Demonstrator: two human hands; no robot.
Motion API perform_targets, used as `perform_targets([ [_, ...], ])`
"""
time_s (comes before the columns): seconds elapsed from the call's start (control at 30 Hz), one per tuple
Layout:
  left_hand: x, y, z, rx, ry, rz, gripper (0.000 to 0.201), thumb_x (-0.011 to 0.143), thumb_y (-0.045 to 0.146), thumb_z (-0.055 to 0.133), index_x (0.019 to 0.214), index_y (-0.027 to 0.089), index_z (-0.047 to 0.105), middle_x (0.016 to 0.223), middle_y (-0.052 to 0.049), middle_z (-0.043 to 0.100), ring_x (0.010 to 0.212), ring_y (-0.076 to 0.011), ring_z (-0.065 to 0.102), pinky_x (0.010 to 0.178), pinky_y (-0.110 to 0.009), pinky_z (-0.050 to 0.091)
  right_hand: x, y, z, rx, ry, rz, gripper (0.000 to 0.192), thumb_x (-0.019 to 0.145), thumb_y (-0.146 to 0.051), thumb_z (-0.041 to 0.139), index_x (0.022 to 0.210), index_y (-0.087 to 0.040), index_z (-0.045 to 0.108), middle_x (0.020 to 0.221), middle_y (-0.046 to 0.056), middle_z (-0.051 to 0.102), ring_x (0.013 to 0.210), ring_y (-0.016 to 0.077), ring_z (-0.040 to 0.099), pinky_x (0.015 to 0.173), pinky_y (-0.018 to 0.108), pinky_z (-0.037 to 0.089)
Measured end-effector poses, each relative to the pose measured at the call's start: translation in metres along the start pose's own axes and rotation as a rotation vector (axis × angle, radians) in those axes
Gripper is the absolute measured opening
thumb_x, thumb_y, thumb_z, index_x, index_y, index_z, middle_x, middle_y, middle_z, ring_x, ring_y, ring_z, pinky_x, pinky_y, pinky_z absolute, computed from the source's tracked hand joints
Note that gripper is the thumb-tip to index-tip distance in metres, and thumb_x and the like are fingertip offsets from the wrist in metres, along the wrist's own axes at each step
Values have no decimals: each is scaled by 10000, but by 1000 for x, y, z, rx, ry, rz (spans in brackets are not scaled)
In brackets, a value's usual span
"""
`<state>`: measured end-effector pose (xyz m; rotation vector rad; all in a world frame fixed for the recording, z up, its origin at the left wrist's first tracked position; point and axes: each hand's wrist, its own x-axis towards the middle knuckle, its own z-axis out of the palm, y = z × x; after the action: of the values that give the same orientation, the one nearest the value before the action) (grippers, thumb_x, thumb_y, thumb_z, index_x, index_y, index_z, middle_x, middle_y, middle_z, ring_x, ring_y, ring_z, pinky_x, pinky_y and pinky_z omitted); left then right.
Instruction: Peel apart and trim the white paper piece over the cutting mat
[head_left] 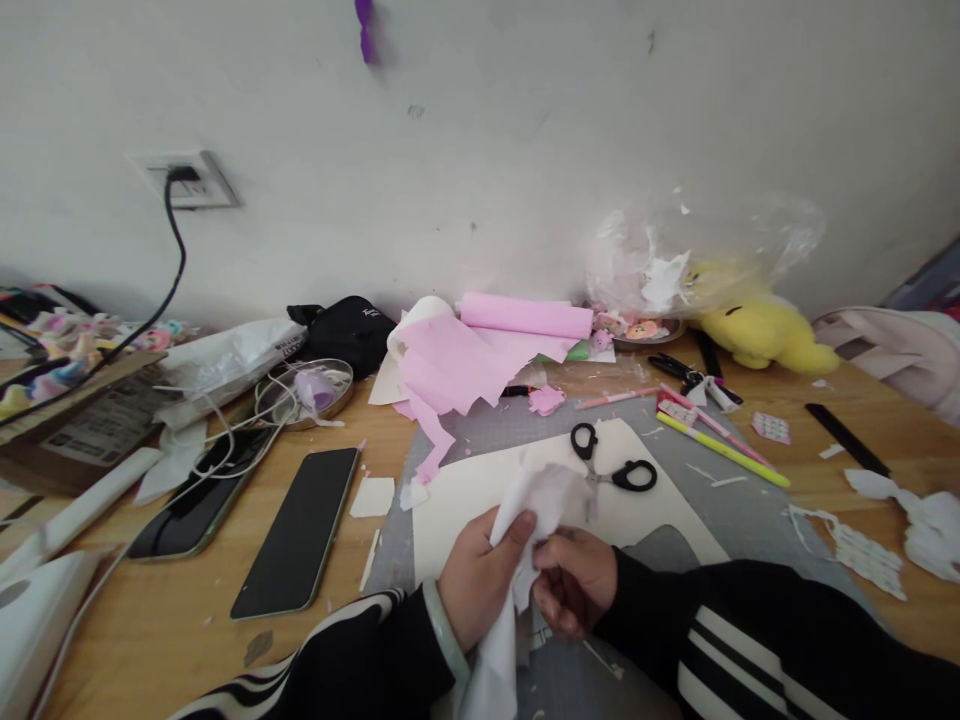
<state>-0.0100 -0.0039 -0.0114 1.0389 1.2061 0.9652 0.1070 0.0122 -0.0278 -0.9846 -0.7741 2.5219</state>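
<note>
Wooden bench spreads wide, a grey cutting mat at its middle with a cream sheet on top. Near edge, both hands work a crumpled white paper: left hand with fingers clamped on it, right hand pinching its lower fold. Black scissors lie just beyond.

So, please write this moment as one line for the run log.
left hand: holds white paper piece | right hand: pinches same piece | scissors: on cream sheet, untouched
</note>
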Motion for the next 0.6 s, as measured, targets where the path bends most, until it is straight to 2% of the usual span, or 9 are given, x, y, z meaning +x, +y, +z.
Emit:
perform_targets([
  [0.13, 0, 1, 1, -55, 20, -6, 298, 725, 377, 445, 579, 126, 511, 451, 25, 495, 406, -79, 425, 428, -189, 350, 1, 1, 0, 23, -21, -11, 55, 485, -201, 354, 531, -171, 354, 287, -23, 475, 185, 81, 325, 200, 163, 265],
  [0.23, 0, 2, 0, -50, 13, 2, 304, 719, 389, 447, 591, 123, 520, 467, 20, 507, 418, -85, 441, 442, -196, 357, 1, 1, -1, 35, -29, -38, 67, 511, -210, 370, 547, -162, 399, 307, -23, 491, 198, 81, 347, 205, 161, 277],
  [0.33, -1, -1, 1, -18, -59, -4, 281, 713, 386, 460, 629, 126, 526, 465, 24, 512, 413, -91, 450, 436, -200, 359, 1, 2, -1, -7, 3, -31, 166, 532, -228, 365, 459, -117, 466, 284, -9, 461, 195, 71, 351, 206, 154, 279],
  [0.43, -3, -6, 3, -7, -108, -9, 279, 738, 387, 419, 631, 140, 494, 479, 26, 510, 421, -94, 459, 433, -199, 362, 1, 1, 0, -6, 23, 2, 249, 515, -208, 312, 339, -103, 453, 268, 18, 443, 180, 76, 351, 195, 160, 268],
  [0.53, -3, -4, 2, 133, -101, 71, 306, 769, 384, 357, 625, 144, 481, 537, 12, 525, 474, -100, 474, 477, -202, 372, 2, 0, 1, 10, 37, 42, 306, 511, -188, 262, 283, -98, 444, 265, 41, 436, 167, 83, 346, 190, 167, 262],
  [0.6, 0, 3, -4, 368, -120, 173, 336, 777, 390, 330, 628, 143, 503, 575, -3, 545, 528, -116, 490, 517, -210, 373, 2, 0, 2, 6, 52, 73, 341, 525, -180, 242, 271, -92, 451, 256, 47, 421, 162, 83, 341, 190, 167, 259],
])
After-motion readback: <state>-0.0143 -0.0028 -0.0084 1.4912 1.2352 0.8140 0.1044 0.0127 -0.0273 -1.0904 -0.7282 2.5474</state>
